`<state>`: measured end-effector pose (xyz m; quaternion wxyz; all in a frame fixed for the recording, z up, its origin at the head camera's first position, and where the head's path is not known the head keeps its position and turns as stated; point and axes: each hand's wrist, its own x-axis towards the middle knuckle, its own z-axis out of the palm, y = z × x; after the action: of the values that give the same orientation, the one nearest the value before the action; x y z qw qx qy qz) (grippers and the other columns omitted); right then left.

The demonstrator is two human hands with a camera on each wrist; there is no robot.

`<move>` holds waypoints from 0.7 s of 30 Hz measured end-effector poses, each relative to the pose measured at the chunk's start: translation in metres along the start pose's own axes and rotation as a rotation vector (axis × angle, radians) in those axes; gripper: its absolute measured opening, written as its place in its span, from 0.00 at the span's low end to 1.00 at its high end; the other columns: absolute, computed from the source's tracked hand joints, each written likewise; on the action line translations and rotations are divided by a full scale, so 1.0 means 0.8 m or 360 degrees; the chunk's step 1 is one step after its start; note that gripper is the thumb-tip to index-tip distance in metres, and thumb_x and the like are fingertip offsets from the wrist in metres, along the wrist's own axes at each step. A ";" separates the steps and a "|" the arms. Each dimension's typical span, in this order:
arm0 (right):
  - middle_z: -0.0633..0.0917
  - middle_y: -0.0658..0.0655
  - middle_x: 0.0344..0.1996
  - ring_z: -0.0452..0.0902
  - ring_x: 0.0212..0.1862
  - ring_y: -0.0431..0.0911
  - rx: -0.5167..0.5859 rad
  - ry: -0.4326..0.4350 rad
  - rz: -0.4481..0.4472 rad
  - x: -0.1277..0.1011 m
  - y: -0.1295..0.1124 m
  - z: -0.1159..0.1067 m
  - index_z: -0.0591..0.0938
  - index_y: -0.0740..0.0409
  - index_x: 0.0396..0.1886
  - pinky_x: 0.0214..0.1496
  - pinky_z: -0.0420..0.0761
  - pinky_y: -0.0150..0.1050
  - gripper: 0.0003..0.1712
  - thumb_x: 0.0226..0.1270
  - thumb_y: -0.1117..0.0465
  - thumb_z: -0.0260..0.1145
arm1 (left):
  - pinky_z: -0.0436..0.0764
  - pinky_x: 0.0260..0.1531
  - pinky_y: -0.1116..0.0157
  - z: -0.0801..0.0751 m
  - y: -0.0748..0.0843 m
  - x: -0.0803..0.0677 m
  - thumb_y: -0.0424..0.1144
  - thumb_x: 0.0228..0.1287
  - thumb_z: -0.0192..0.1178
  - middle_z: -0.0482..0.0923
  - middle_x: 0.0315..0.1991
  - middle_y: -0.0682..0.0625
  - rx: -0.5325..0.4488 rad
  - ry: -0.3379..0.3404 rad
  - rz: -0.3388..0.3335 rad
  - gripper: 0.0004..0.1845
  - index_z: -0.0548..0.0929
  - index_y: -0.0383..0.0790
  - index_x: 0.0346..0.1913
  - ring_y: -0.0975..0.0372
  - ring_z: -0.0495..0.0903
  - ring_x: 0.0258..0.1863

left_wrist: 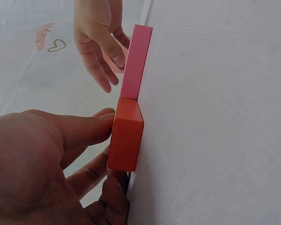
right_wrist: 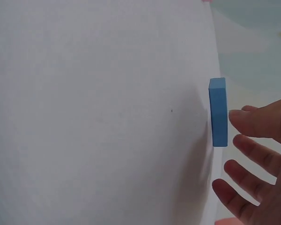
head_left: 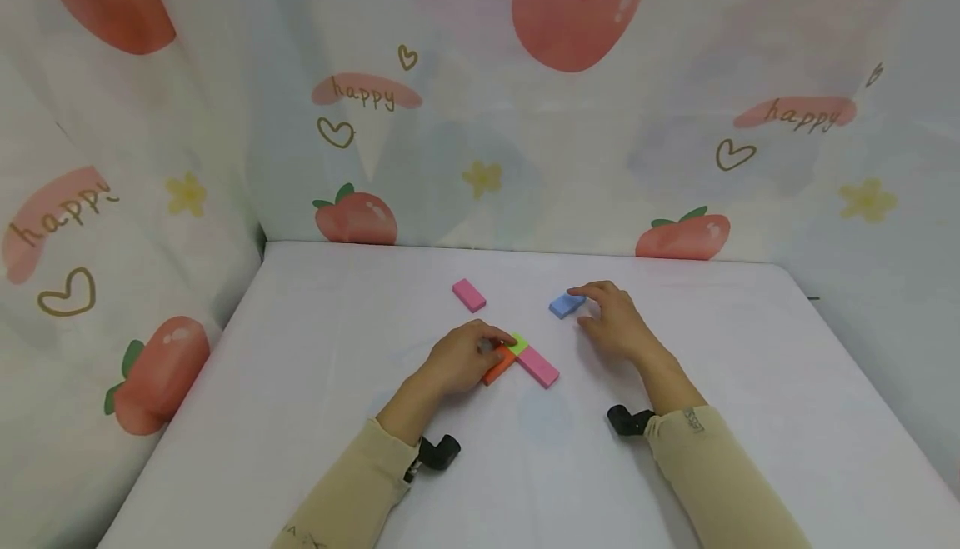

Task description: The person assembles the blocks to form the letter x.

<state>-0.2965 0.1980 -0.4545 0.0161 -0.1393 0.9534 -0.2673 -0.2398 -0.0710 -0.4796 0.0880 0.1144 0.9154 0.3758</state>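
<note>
My left hand [head_left: 461, 357] holds an orange block [head_left: 498, 368], with fingers and thumb about it and a fingertip reaching onto a yellow-green block [head_left: 519, 342]. A pink block [head_left: 538, 367] lies slanted against these two on the white table. In the left wrist view the thumb lies along one side of the orange block [left_wrist: 126, 140], and the pink block [left_wrist: 136, 63] meets its end. My right hand [head_left: 618, 324] is at a blue block [head_left: 564, 306], fingers spread and loosely bent. The right wrist view shows the thumb beside the blue block [right_wrist: 218, 112], with no grip visible.
Another pink block [head_left: 469, 295] lies apart, farther back on the white tabletop [head_left: 300, 382]. A patterned cloth [head_left: 525, 141] hangs behind the table's back edge and along the left. Black wrist cameras [head_left: 438, 452] stick out from both sleeves near the table.
</note>
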 end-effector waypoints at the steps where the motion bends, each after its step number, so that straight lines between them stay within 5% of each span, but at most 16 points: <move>1: 0.67 0.66 0.66 0.60 0.65 0.66 -0.0005 -0.0014 0.0004 0.002 0.001 0.000 0.75 0.54 0.63 0.66 0.62 0.62 0.26 0.65 0.67 0.61 | 0.70 0.32 0.67 0.000 0.000 0.000 0.45 0.66 0.61 0.78 0.47 0.62 0.0000 -0.0005 -0.0001 0.12 0.83 0.67 0.48 0.64 0.73 0.35; 21: 0.68 0.62 0.67 0.60 0.67 0.64 -0.0014 -0.0106 0.0000 0.022 0.003 -0.002 0.76 0.53 0.63 0.69 0.59 0.60 0.27 0.64 0.69 0.61 | 0.70 0.30 0.66 -0.003 0.004 0.001 0.46 0.66 0.61 0.78 0.45 0.62 -0.0001 -0.0024 -0.0019 0.12 0.83 0.65 0.50 0.64 0.72 0.31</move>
<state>-0.3141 0.1957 -0.4539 0.0472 -0.1482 0.9534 -0.2584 -0.2405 -0.0705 -0.4760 0.0972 0.1116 0.9152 0.3748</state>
